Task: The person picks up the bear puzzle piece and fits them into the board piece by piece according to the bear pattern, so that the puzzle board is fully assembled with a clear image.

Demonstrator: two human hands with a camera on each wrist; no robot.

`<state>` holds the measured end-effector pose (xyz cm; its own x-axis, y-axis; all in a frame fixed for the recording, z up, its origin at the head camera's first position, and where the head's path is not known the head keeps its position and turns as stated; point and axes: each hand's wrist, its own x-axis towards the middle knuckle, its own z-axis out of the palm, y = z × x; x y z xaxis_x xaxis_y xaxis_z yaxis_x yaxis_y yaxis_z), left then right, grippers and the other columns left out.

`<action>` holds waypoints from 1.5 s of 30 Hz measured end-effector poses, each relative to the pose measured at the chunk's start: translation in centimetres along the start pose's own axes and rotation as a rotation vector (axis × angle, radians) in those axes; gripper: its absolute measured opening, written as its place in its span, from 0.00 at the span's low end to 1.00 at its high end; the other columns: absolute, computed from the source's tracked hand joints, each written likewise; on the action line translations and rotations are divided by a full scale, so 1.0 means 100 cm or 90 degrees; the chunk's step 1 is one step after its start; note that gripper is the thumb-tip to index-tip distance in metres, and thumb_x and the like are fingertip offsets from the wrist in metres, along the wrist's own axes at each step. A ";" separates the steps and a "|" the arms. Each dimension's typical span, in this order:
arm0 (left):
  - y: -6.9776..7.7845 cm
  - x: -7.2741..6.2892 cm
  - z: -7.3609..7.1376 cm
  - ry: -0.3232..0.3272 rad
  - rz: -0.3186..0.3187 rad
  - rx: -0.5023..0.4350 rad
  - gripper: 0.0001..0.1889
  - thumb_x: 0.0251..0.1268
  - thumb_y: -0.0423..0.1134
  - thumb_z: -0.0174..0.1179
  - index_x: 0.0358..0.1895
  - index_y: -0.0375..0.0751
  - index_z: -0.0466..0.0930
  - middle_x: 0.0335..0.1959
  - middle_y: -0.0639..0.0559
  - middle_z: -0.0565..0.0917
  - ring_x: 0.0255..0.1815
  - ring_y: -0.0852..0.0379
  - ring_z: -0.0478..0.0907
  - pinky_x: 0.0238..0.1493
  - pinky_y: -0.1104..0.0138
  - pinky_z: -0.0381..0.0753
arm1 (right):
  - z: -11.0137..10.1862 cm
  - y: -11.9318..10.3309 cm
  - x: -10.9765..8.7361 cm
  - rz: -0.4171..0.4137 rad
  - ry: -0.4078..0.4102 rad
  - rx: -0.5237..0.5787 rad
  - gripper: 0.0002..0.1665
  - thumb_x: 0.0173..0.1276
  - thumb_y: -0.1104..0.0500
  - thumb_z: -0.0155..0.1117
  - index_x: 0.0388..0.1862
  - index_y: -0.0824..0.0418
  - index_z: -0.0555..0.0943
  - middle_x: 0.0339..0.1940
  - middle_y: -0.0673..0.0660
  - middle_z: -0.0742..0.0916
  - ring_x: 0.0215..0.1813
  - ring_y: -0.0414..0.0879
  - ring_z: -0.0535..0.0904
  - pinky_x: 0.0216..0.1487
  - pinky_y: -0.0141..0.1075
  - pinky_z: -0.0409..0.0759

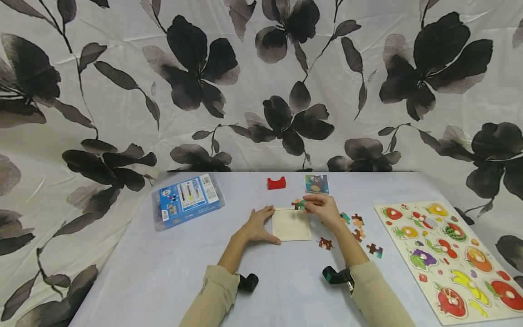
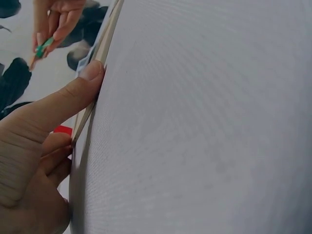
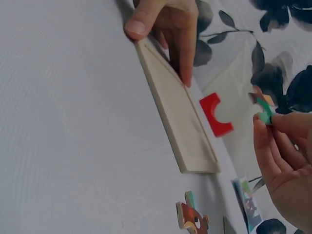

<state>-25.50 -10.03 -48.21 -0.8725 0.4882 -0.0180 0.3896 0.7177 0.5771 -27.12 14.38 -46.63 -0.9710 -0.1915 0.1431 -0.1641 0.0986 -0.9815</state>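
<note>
Square and shallow, a bare wooden puzzle tray (image 1: 291,227) lies flat at the middle of the table. My left hand (image 1: 255,226) holds its left side, thumb (image 3: 138,27) at the near corner and a finger stretched along the far edge. Above the tray's far right corner, my right hand (image 1: 323,210) pinches a jigsaw piece (image 1: 298,205) coloured green, brown and orange; the right wrist view has this piece (image 3: 264,106) held up between thumb and fingertips. Several loose jigsaw pieces (image 1: 325,244) lie right of the tray, one showing a bear's face (image 3: 195,220).
Behind the tray stand a red arched block (image 1: 276,183) and a small bear picture card (image 1: 316,184). A clear-edged blue box (image 1: 189,200) lies at the back left. A large fruit puzzle board (image 1: 453,259) covers the right side. Floral cloth (image 1: 245,68) hangs behind the table.
</note>
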 end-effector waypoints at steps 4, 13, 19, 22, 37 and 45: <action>0.001 0.000 0.000 -0.002 -0.001 0.002 0.54 0.37 0.52 0.77 0.68 0.29 0.61 0.71 0.38 0.61 0.73 0.43 0.54 0.69 0.42 0.40 | 0.001 0.002 -0.007 -0.028 -0.064 -0.106 0.15 0.63 0.72 0.60 0.48 0.79 0.77 0.36 0.70 0.85 0.31 0.49 0.84 0.35 0.35 0.83; 0.002 0.001 0.000 0.001 -0.010 -0.003 0.54 0.36 0.52 0.77 0.68 0.29 0.61 0.71 0.39 0.60 0.73 0.43 0.53 0.70 0.43 0.39 | 0.003 -0.006 -0.020 -0.056 -0.182 -0.454 0.12 0.60 0.66 0.65 0.43 0.67 0.85 0.38 0.59 0.86 0.38 0.48 0.79 0.38 0.40 0.79; 0.000 0.000 0.002 0.000 -0.016 -0.009 0.54 0.36 0.53 0.77 0.68 0.30 0.61 0.71 0.39 0.60 0.73 0.44 0.53 0.70 0.43 0.39 | 0.000 -0.003 -0.021 -0.054 -0.225 -0.464 0.18 0.57 0.64 0.69 0.47 0.68 0.83 0.42 0.60 0.84 0.44 0.51 0.78 0.44 0.42 0.77; 0.000 0.000 0.003 0.001 -0.016 -0.013 0.54 0.36 0.52 0.77 0.68 0.30 0.61 0.71 0.40 0.60 0.73 0.44 0.53 0.70 0.44 0.39 | -0.001 -0.001 -0.021 -0.087 -0.248 -0.444 0.19 0.56 0.64 0.70 0.47 0.69 0.83 0.41 0.60 0.83 0.40 0.48 0.76 0.40 0.36 0.75; 0.000 0.001 0.001 -0.004 -0.016 -0.013 0.53 0.38 0.53 0.76 0.69 0.31 0.60 0.72 0.40 0.60 0.74 0.45 0.52 0.71 0.45 0.39 | 0.002 -0.001 -0.022 -0.101 -0.271 -0.461 0.17 0.59 0.60 0.69 0.46 0.66 0.84 0.41 0.59 0.78 0.43 0.50 0.71 0.41 0.38 0.71; -0.001 0.001 0.003 -0.008 -0.021 -0.012 0.54 0.39 0.53 0.75 0.69 0.32 0.59 0.72 0.41 0.60 0.74 0.46 0.51 0.71 0.45 0.38 | -0.002 0.005 -0.021 -0.085 -0.205 -0.428 0.10 0.57 0.64 0.70 0.37 0.66 0.86 0.35 0.55 0.82 0.33 0.42 0.72 0.33 0.31 0.71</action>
<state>-25.62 -9.94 -48.50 -0.8812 0.4705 -0.0471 0.3551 0.7243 0.5910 -25.18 15.01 -47.42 -0.8532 -0.5098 0.1102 -0.4485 0.6091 -0.6541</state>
